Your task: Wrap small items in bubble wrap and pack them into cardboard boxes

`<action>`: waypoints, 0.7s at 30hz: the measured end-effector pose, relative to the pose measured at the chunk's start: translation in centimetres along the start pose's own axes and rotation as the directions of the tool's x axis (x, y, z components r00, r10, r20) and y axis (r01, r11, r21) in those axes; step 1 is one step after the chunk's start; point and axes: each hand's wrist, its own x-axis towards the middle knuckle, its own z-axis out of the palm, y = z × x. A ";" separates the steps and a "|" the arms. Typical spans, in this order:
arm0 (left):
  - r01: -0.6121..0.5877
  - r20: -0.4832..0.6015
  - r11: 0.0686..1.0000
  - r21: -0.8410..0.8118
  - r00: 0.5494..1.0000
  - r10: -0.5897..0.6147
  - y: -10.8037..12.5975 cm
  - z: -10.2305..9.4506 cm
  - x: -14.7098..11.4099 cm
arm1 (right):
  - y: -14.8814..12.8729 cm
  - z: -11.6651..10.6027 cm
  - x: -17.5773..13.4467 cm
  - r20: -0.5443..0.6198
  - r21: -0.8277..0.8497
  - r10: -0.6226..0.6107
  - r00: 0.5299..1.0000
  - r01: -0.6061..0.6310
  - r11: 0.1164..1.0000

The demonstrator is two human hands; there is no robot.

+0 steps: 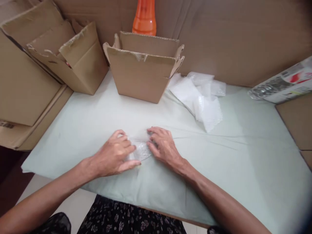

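A small clear plastic pouch (142, 150), bubbly and crinkled, lies on the pale green cloth near its front edge. My left hand (115, 154) is bent over the pouch's left side, thumb below and fingers above, and covers much of it. At the other side, my right hand (162, 144) has its curved fingers and thumb on the pouch's right edge. Anything inside the pouch is too blurred to make out. Beyond my right hand lies a loose heap of white translucent pouches (207, 112), several of them overlapping.
An open cardboard box (138, 74) stands at the back centre, with an orange plastic bottle (145, 19) behind it. More cardboard boxes (84, 61) crowd the left. A clear wrapped package (282, 81) rests at the right, by another carton (297, 120). The pale green cloth (243, 162) covers the table.
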 end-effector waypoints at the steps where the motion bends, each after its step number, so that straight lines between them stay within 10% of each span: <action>1: 0.049 -0.031 0.998 0.049 0.998 -0.048 -0.9 -1.0 -1.2 | 0.2 -0.6 -0.2 -0.040 0.020 0.031 0.999 -0.030 0.999; 7: 0.441 -0.434 0.877 0.189 0.839 -0.329 -0.6 -4.2 -4.9 | -1.2 -3.8 -1.3 -0.144 0.065 0.155 0.977 -0.147 0.987; 13: 0.084 -0.021 0.990 0.110 0.996 -0.082 2.3 1.4 -2.9 | -1.7 -4.8 -1.8 -0.144 0.020 0.225 0.964 -0.224 0.974; 21: 0.472 -0.167 0.875 0.104 0.876 -0.453 -1.2 1.0 -8.7 | 2.7 -6.4 -5.5 -0.207 0.157 0.593 0.778 -0.572 0.805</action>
